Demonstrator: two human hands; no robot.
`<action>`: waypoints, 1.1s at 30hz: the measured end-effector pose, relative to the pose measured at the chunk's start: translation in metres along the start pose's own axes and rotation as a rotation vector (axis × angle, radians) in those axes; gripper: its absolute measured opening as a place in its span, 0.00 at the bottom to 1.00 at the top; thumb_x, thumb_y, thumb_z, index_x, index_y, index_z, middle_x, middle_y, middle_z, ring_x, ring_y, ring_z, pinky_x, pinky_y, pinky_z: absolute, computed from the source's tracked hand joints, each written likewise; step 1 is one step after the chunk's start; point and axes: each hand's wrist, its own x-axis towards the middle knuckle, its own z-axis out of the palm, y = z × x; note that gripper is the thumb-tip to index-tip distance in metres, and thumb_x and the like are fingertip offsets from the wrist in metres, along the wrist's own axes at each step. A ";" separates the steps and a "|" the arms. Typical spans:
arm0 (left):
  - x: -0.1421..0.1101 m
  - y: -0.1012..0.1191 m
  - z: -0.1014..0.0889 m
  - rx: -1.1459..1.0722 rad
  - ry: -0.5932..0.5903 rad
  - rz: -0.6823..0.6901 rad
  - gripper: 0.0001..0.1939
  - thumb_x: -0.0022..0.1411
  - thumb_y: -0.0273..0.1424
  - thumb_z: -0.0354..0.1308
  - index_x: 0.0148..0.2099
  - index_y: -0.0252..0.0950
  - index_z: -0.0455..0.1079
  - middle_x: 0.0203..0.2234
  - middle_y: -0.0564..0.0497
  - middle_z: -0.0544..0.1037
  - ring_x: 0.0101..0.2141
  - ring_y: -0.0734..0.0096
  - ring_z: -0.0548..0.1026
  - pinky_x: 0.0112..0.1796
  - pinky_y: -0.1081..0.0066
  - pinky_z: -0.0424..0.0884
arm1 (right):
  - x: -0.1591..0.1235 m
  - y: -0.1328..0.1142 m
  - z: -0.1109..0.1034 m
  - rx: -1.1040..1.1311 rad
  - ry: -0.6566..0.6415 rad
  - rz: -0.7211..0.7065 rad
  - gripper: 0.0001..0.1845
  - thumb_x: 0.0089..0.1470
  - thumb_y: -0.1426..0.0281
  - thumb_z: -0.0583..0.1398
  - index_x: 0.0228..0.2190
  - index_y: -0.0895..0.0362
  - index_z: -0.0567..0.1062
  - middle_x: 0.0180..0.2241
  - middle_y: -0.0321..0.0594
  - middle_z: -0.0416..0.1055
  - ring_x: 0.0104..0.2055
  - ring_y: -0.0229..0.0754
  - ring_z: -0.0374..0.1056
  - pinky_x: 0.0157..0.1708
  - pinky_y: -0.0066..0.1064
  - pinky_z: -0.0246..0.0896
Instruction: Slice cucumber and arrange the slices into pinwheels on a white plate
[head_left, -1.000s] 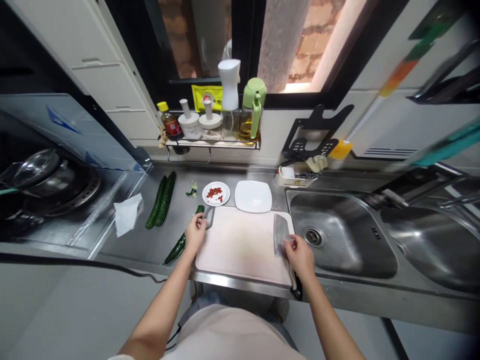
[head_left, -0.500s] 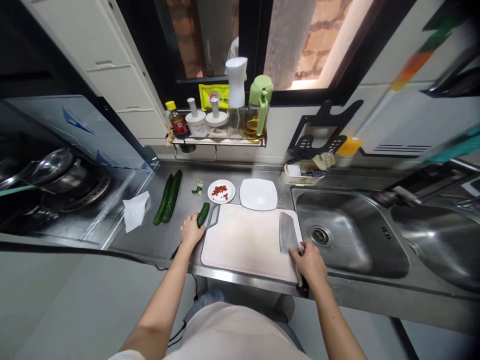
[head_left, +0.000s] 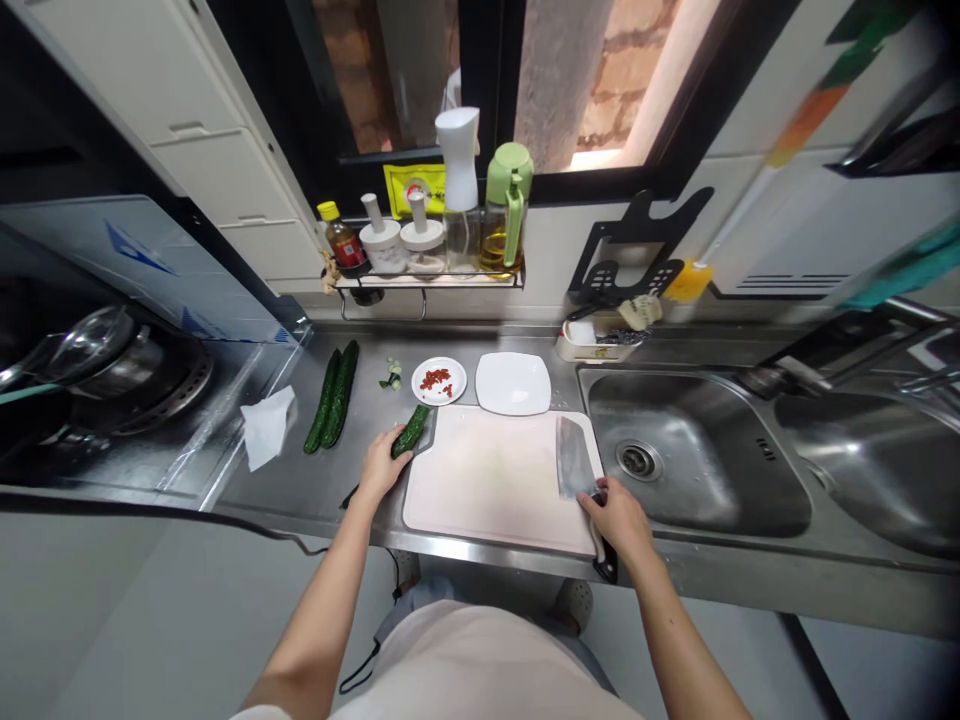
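View from the head camera over a kitchen counter (head_left: pixel 300 500). The left hand (head_left: pixel 384 462) has its fingers curled around a cucumber (head_left: pixel 410 430), which lies slantwise at the left edge of a pale board (head_left: pixel 495 480); its far end points towards the small plate, and the hand covers its middle. Whether the cucumber touches the board cannot be told. The right hand (head_left: pixel 621 515) has its fingers drawn together on a knife (head_left: pixel 574 455) at the handle end; the broad blade lies over the right part of the board, pointing away from the person. The handle itself is largely hidden by the hand.

Beyond the board stand a square plate (head_left: pixel 514 385) and, just left of it, a small round plate (head_left: pixel 458 386) bearing chopped red pieces (head_left: pixel 435 379). Green scraps (head_left: pixel 391 374) lie on the counter left of the round plate. Farther left, two more cucumbers (head_left: pixel 340 395) lie side by side, with a crumpled white paper (head_left: pixel 268 428) near them. The sink (head_left: pixel 697 450) adjoins the right side of the work area. Against the wall, a shelf (head_left: pixel 480 281) carries bottles and jars; a lidded pot (head_left: pixel 124 362) sits at far left.
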 end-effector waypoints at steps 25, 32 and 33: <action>-0.034 0.073 0.031 0.170 -0.357 0.351 0.25 0.58 0.32 0.58 0.59 0.46 0.65 0.44 0.47 0.72 0.49 0.59 0.68 0.50 0.62 0.61 | -0.002 -0.006 0.002 0.080 0.053 0.044 0.17 0.50 0.62 0.60 0.40 0.59 0.68 0.36 0.44 0.71 0.39 0.44 0.68 0.35 0.28 0.54; -0.041 0.089 0.051 0.079 -0.201 0.382 0.22 0.62 0.39 0.55 0.58 0.44 0.65 0.45 0.47 0.72 0.47 0.62 0.68 0.50 0.62 0.61 | -0.003 -0.003 -0.006 0.240 -0.015 0.137 0.12 0.49 0.65 0.58 0.35 0.57 0.67 0.26 0.36 0.70 0.30 0.41 0.67 0.29 0.26 0.52; -0.040 0.092 0.055 0.063 -0.187 0.390 0.21 0.63 0.38 0.54 0.58 0.43 0.66 0.45 0.47 0.73 0.47 0.62 0.69 0.50 0.62 0.61 | -0.004 -0.003 -0.006 0.281 -0.031 0.135 0.12 0.49 0.66 0.56 0.37 0.57 0.67 0.24 0.34 0.70 0.29 0.40 0.67 0.29 0.26 0.53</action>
